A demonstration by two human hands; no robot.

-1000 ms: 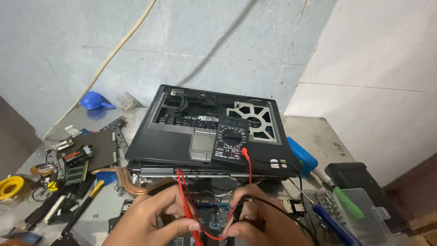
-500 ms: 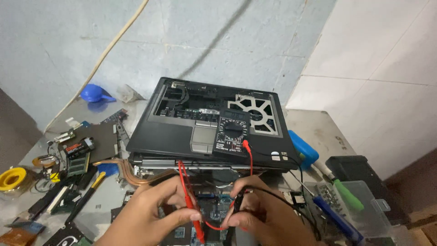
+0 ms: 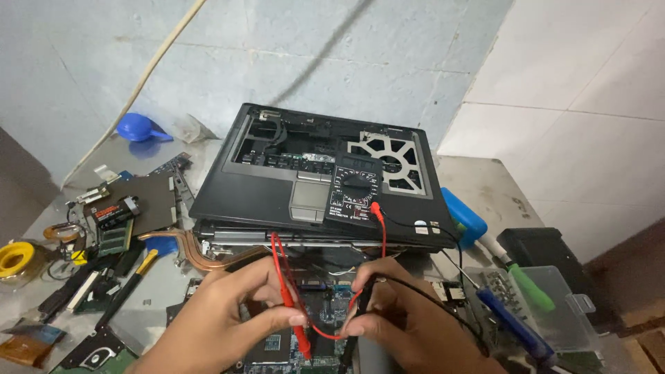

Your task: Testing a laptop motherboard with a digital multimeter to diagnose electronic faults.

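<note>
Probing in progress: left hand [image 3: 228,315] fingers are pinching the red probe [image 3: 298,331], right hand [image 3: 409,322] fingers are gripping the black probe [image 3: 355,332], both tips sitting on the circuit board [image 3: 315,325] low on the desk, in front of the stripped laptop chassis [image 3: 312,173]. Multimeter [image 3: 355,190] is resting on the chassis. Next move likely calls for steady tips while reading the meter.

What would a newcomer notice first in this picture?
In the centre lies an opened laptop chassis with a black multimeter on it. Below, the left hand holds a red probe and the right hand a black probe over a circuit board.
</note>
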